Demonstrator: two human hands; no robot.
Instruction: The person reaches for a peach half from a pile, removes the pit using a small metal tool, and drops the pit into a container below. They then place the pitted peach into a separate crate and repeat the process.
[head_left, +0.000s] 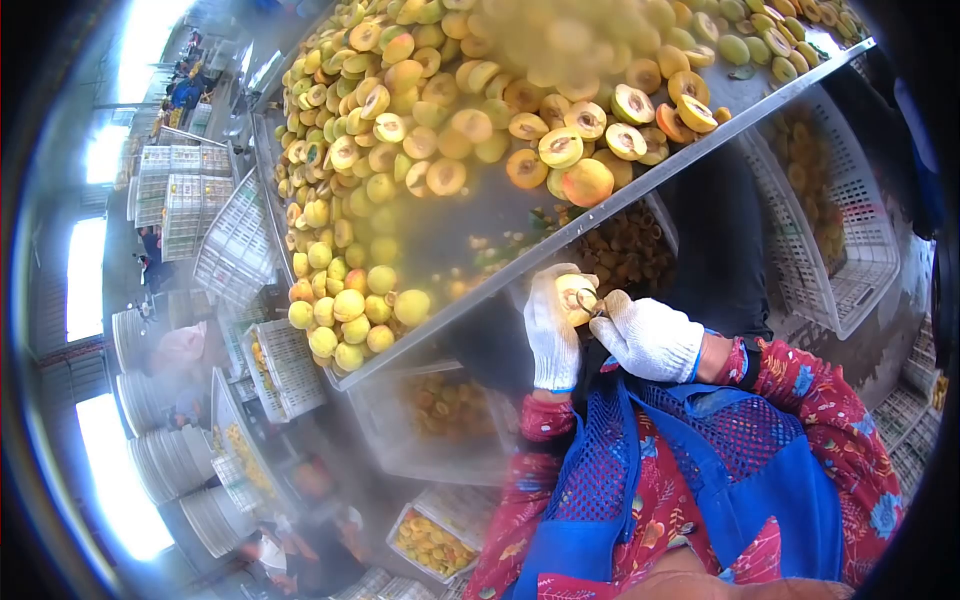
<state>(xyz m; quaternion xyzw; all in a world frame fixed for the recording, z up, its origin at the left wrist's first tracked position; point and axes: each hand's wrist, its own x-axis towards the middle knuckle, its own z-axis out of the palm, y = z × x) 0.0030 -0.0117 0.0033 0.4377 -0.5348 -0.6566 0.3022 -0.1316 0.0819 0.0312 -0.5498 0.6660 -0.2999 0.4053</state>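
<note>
In a white knit glove, my left hand is wrapped round a halved yellow fruit, cut face showing. My right hand, gloved too, pinches a small dark curved tool against the cut face. Both hands are just outside the metal rim of a large table. Halved fruits are heaped on the table beyond my hands, and whole yellow fruits lie at its near left corner. The tool's tip is too small to make out.
Below the rim, a container holds dark scraps. White crates stand at the right and below the table's left corner. A crate of fruit pieces sits lower down. Stacked crates and other people are at the left.
</note>
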